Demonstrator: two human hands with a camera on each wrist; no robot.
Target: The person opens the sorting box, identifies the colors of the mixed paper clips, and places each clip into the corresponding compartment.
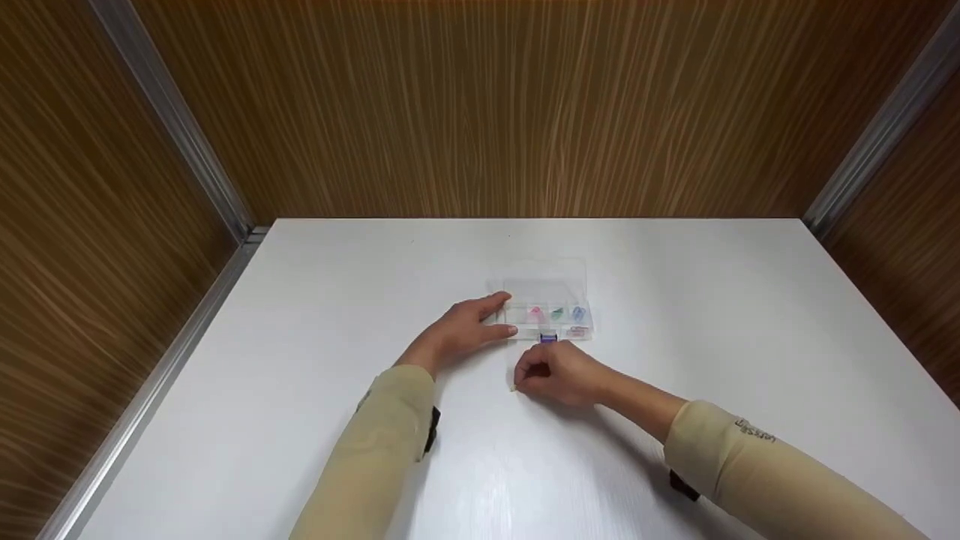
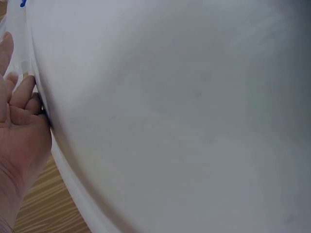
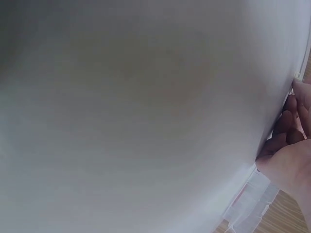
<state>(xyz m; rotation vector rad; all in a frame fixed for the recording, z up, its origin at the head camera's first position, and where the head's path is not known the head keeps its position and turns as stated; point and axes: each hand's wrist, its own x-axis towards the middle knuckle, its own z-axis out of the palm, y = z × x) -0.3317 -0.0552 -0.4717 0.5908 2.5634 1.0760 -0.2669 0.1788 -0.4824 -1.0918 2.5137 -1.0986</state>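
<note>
A clear plastic compartment box (image 1: 517,316) lies on the white table with its transparent lid (image 1: 544,277) laid back. Its compartments hold small pink pieces (image 1: 535,313), green pieces (image 1: 557,313), blue pieces that look like paper clips (image 1: 578,313) and red ones (image 1: 577,331). My left hand (image 1: 463,327) holds the box's left end, thumb at the front and fingers at the back. In front of the box, my right hand (image 1: 562,373) pinches a tiny pale piece (image 1: 514,388) low at the tabletop. Its kind is too small to tell.
A small purple-blue part (image 1: 549,338) shows at the box's front edge, just behind the right hand. The white table (image 1: 360,270) is bounded by wood-grain panels (image 1: 480,112) at the back and both sides, with metal strips (image 1: 187,142) at the corners.
</note>
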